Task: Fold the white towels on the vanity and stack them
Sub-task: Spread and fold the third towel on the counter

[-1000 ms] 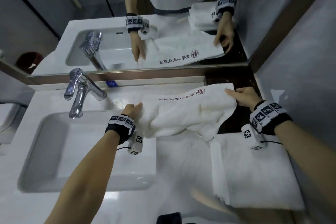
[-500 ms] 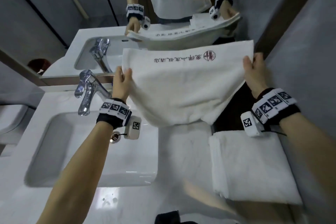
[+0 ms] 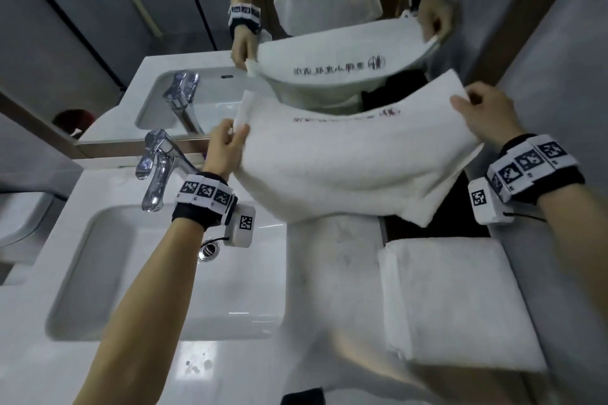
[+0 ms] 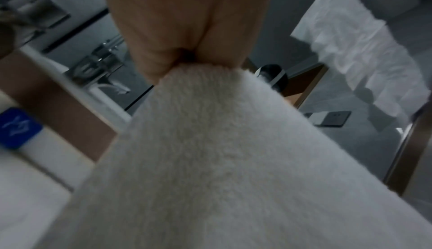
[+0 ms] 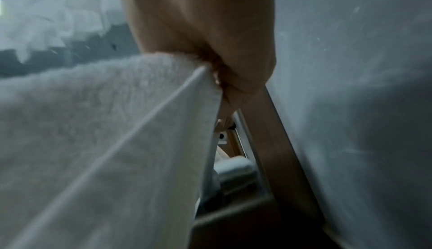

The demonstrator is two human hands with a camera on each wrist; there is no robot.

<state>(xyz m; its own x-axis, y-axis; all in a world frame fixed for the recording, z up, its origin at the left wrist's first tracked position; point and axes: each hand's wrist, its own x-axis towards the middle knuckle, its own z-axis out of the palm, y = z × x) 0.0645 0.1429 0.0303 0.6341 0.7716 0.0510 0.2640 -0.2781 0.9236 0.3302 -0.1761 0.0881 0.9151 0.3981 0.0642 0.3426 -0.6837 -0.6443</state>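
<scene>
Towel [image 3: 355,161] in mid-frame of the head view, held up off the table [image 3: 332,273], long axis running left to right across the picture from one grip to the other, printed band along the far top edge toward the mirror [image 3: 98,43].

At centre-left, left hand [image 3: 227,151] pinching the towel's left top corner, thumb and fingers clamped on cloth; same pinch plain in the left-wrist view [image 4: 187,31], pile [image 4: 210,142] bunching out from under the fingers. Just left of that hand, tap [image 3: 158,168]; below it, basin [image 3: 98,273].

At upper right, right hand [image 3: 487,115] clamped on the opposite top corner, fingers curled round the hem; confirmed close up [image 5: 210,31], hem [image 5: 140,114] leading straight into the closed fingers.

Lower right of the frame: folded towel [image 3: 460,302] lying flat on the table, below the right wrist and below the hanging lower edge of the held cloth, not touching it.

Probably a fold in hand: with the long axis strung between both grips, bringing corner to corner halves it. Right hand nearer the stack, so the finished fold likely travels down and right.
</scene>
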